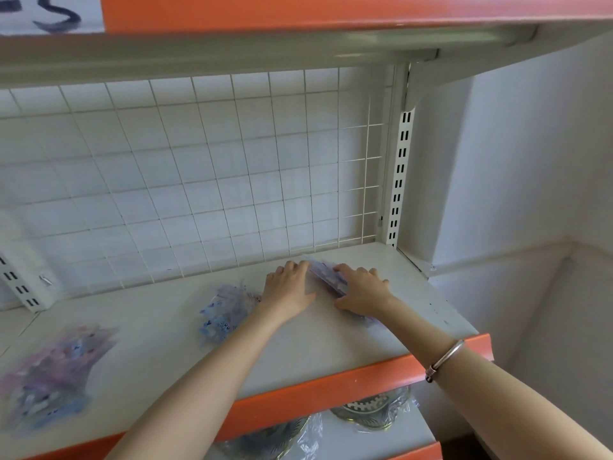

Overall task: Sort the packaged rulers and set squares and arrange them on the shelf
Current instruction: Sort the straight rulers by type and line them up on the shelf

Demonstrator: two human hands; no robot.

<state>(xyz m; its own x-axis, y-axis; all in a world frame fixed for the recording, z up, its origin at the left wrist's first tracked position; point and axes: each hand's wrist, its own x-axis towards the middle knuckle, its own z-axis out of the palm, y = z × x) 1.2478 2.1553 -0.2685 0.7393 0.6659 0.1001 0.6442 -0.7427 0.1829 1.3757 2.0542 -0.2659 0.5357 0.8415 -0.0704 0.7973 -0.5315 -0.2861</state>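
Note:
On the white shelf (331, 343), near its back right, a stack of packaged rulers (326, 277) in clear plastic stands on edge between my two hands. My left hand (288, 287) presses flat against the stack's left side with straight fingers. My right hand (361, 290) lies over the stack's right side, fingers spread on top. A small pile of blue-printed packages (225, 313) lies just left of my left wrist. A bigger pink and blue pile (49, 376) sits at the shelf's front left, blurred.
A white wire grid (199, 177) backs the shelf, with a slotted upright (399, 174) at its right end. An orange-edged shelf (298, 11) hangs overhead. Wrapped metal dishes (374, 410) lie on the shelf below. A white wall (514, 194) stands to the right.

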